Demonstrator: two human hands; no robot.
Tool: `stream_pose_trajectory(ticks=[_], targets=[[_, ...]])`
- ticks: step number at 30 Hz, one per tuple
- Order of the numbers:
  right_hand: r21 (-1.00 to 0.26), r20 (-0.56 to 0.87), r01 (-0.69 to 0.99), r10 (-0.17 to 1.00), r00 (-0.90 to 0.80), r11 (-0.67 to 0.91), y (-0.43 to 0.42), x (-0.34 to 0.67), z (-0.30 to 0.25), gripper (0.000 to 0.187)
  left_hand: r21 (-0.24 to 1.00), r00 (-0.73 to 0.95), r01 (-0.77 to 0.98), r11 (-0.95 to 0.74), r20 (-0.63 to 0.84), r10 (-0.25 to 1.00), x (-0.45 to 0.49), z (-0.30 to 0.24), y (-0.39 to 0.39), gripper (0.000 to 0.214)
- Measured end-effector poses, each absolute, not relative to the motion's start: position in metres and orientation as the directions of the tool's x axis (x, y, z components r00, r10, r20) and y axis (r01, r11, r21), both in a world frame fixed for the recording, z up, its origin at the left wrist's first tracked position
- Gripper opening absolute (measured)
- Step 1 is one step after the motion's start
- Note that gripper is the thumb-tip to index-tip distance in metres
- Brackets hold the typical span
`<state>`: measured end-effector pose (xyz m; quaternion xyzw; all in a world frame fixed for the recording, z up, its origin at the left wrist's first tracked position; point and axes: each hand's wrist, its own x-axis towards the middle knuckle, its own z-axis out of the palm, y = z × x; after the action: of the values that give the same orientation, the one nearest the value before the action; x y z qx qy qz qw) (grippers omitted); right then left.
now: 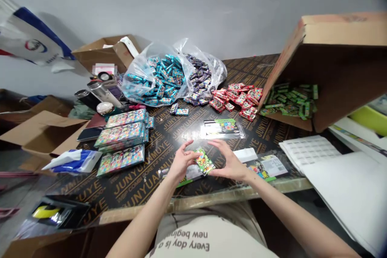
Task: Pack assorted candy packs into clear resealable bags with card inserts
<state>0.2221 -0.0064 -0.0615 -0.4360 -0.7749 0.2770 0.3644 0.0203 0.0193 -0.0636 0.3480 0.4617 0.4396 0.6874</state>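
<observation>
- The left hand (180, 162) was curled, its thumb and fingertips pinching the near-left end of a packet (204, 162).
- The right hand (230, 163) met it from the other side, fingers bent over the packet's far-right edge; both hands gripped it, neither nearer than the other.
- The packet sat between the two hands, lifted just off the table (136, 187), well in front of the bag (157, 76) and a little to its right, on the person's side.
- Its long axis ran slantwise, from the far left down to the near right.
- It looked small, flat and glossy, mostly green with bright cartoon print.
- A clear sleeve (191, 174) lay directly under it on the table.
- Between the bag and the packet lay a flat wrapped card (222, 128).
- Left of that, in front of the bag, stood stacked boxes (122, 139).
- Right of the bag lay red packs (238, 96), then a tipped carton (332, 60) with green packs inside.
</observation>
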Motion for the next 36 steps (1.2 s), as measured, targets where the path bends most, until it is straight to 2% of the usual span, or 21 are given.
stream_pose_trajectory(ticks=[2,5,7,10,12,16,18,20,21,23,25,26,28,33,36], targets=[[-0.784,0.336,0.425,0.886,-0.320,0.451,-0.007,0.216,-0.064,0.085,0.876,0.103,-0.345,0.337,-0.321,0.941,0.022,-0.063,0.018,0.067],[-0.887,0.313,0.328,0.946,-0.087,0.324,-0.007,0.205,-0.072,0.063,0.849,-0.019,-0.452,0.275,-0.317,0.948,0.027,-0.065,0.015,0.060],[-0.945,0.267,0.205,0.963,0.036,0.255,-0.004,0.199,-0.077,0.043,0.829,0.040,-0.447,0.335,-0.356,0.934,0.031,-0.067,0.010,0.059],[-0.972,0.226,0.063,0.974,-0.020,0.227,0.003,0.197,-0.074,0.030,0.807,0.197,-0.356,0.471,-0.428,0.882,0.036,-0.072,-0.001,0.057],[-0.960,0.255,0.076,0.955,-0.152,0.269,0.005,0.199,-0.067,0.040,0.798,0.227,-0.336,0.500,-0.447,0.865,0.039,-0.075,-0.006,0.056],[-0.843,0.347,0.269,0.853,-0.391,0.466,0.002,0.204,-0.059,0.082,0.830,0.231,-0.292,0.475,-0.421,0.877,0.037,-0.078,-0.007,0.063],[-0.800,0.357,0.329,0.839,-0.411,0.502,0.001,0.208,-0.063,0.084,0.903,0.263,-0.148,0.404,-0.358,0.896,0.029,-0.081,-0.006,0.066],[-0.770,0.369,0.392,0.852,-0.370,0.503,0.002,0.213,-0.073,0.081,0.975,0.257,0.111,0.191,-0.213,0.942,0.015,-0.086,-0.006,0.071],[-0.751,0.371,0.427,0.857,-0.357,0.503,0.003,0.216,-0.080,0.080,0.961,0.263,0.272,0.045,-0.119,0.957,0.008,-0.089,-0.006,0.077],[-0.711,0.360,0.493,0.862,-0.358,0.502,0.004,0.223,-0.094,0.079,0.803,0.339,0.556,-0.215,0.016,0.940,-0.008,-0.098,-0.006,0.093],[-0.695,0.324,0.531,0.870,-0.371,0.485,0.003,0.227,-0.108,0.079,0.619,0.423,0.704,-0.349,0.029,0.906,-0.019,-0.108,-0.006,0.103],[-0.704,0.301,0.532,0.876,-0.377,0.471,0.001,0.228,-0.114,0.081,0.567,0.441,0.734,-0.374,0.023,0.897,-0.023,-0.113,-0.006,0.104],[-0.750,0.254,0.493,0.880,-0.400,0.441,-0.003,0.229,-0.122,0.083,0.542,0.460,0.740,-0.399,0.025,0.888,-0.027,-0.119,-0.005,0.107],[-0.910,0.198,0.245,0.869,-0.453,0.336,0.000,0.228,-0.121,0.089,0.648,0.480,0.659,-0.381,0.027,0.877,-0.026,-0.115,-0.004,0.110],[-0.928,0.212,0.169,0.844,-0.492,0.332,0.011,0.229,-0.106,0.092,0.696,0.451,0.632,-0.340,0.026,0.892,-0.022,-0.104,-0.003,0.110]])
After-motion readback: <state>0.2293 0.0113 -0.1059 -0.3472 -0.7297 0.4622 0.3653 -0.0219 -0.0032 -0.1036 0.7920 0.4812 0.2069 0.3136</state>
